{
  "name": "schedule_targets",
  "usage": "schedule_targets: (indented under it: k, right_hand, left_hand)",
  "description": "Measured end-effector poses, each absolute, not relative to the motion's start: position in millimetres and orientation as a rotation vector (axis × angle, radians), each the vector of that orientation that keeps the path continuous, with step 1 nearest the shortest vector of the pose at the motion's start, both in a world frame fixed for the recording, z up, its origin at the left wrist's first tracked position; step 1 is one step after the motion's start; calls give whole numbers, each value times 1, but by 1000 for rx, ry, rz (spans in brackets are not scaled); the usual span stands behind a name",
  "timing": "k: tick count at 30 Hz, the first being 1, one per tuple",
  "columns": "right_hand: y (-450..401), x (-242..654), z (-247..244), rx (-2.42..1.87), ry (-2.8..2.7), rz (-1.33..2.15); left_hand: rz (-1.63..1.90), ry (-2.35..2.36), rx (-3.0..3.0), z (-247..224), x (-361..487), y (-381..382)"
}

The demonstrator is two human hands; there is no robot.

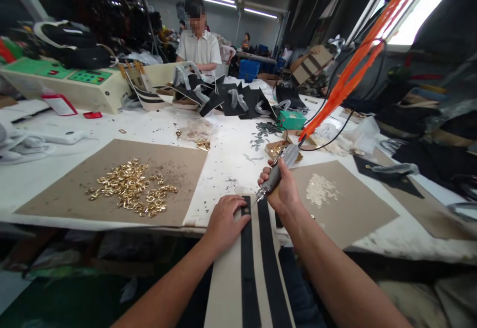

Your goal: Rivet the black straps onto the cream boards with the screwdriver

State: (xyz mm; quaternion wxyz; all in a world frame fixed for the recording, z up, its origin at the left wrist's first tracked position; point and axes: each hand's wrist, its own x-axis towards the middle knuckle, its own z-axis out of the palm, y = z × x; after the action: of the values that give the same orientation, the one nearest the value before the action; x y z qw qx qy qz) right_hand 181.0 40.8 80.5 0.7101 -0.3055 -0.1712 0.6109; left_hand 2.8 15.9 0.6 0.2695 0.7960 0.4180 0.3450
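My right hand (281, 186) is wrapped round a grey electric screwdriver (278, 169), tilted with its bit pointing down and left. The thin bit comes close to the end of a black strap (248, 258); whether it touches anything I cannot tell. My left hand (226, 223) grips the strap's far end between thumb and fingers, beside a small round gold-coloured spot (246, 210). This strap and a second black strap (274, 268) run lengthwise along a beige panel (223, 298), which leans from the table edge toward me.
Gold-coloured clasps (130, 184) are heaped on a brown board (67, 189) at left. Small pale pieces (320, 189) lie on another board (357, 208) at right. Orange strips (346, 79) and a cable run up from the screwdriver. Black panels (238, 100) and a co-worker (199, 44) are across the table.
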Motion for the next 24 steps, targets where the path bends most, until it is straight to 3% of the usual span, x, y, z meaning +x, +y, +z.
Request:
schedule_targets:
  k: [11,19,24]
  right_hand:
    - [-14,258,72,-1084,-294,1172]
    - [-51,279,37,-1427,-662,1092]
    - [-84,277,47,-1623,-928,680]
  left_hand:
    - [909,1097,2218,-4,4,27]
    - [897,1088,2223,-1,4,24]
    - [893,1119,2218,2,4,20]
